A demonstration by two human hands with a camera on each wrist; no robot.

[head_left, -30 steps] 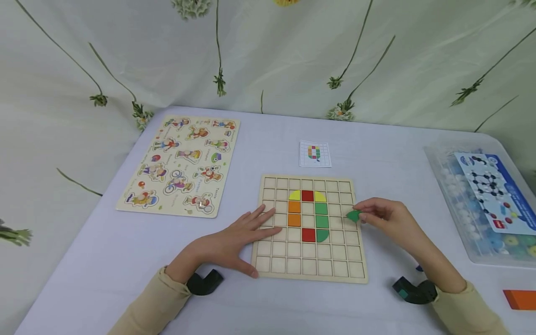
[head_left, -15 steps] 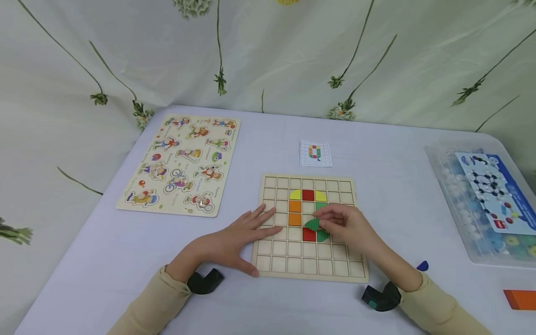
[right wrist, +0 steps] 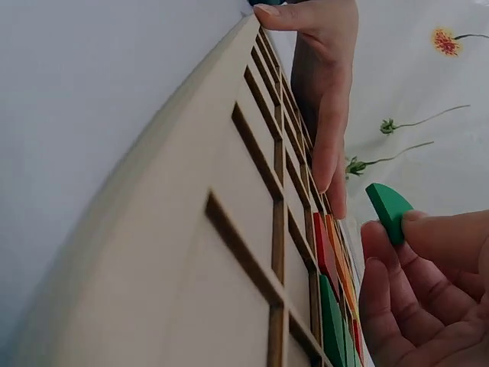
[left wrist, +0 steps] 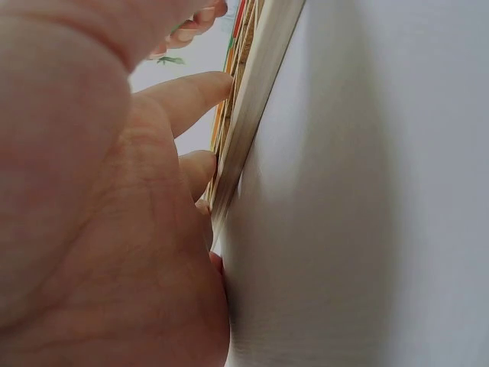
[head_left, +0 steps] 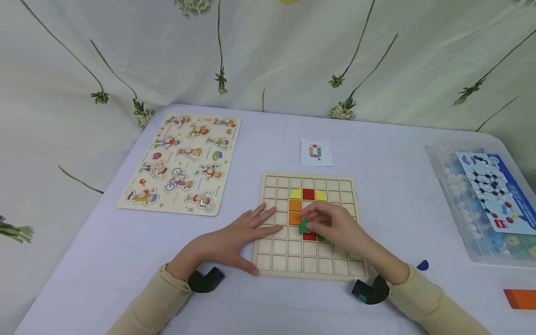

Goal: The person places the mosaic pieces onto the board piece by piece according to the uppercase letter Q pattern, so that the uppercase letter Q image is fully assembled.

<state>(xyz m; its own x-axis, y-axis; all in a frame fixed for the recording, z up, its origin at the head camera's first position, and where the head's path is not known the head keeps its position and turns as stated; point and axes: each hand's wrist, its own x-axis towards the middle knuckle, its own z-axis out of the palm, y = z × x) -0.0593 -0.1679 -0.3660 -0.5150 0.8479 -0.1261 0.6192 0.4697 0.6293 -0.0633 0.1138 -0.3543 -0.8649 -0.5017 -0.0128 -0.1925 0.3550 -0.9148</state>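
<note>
My right hand [head_left: 340, 227] pinches a green quarter-round tile [right wrist: 391, 210] between thumb and fingertips, over the middle of a wooden grid board [head_left: 294, 264]. In the head view that tile overlaps the cells left of the red tile [head_left: 309, 236]. Fingers spread, my left hand [head_left: 230, 243] rests on the board's left side, its thumb at the lower left corner. Set into the grid are orange tiles [head_left: 295, 205], a red tile between two yellow quarter-rounds [head_left: 321, 195], and green tiles [right wrist: 330, 317] partly hidden by my right hand.
A small picture card [head_left: 316, 152] lies behind the board. At the left is a wooden picture puzzle [head_left: 200, 158]; at the right, a clear plastic box [head_left: 456, 204]. A blue piece [head_left: 423, 265] and an orange block [head_left: 520, 299] lie at the lower right.
My right hand has carried the green tile leftward from the board's right edge to its middle, where the tile has turned. My left hand has stayed in place.
</note>
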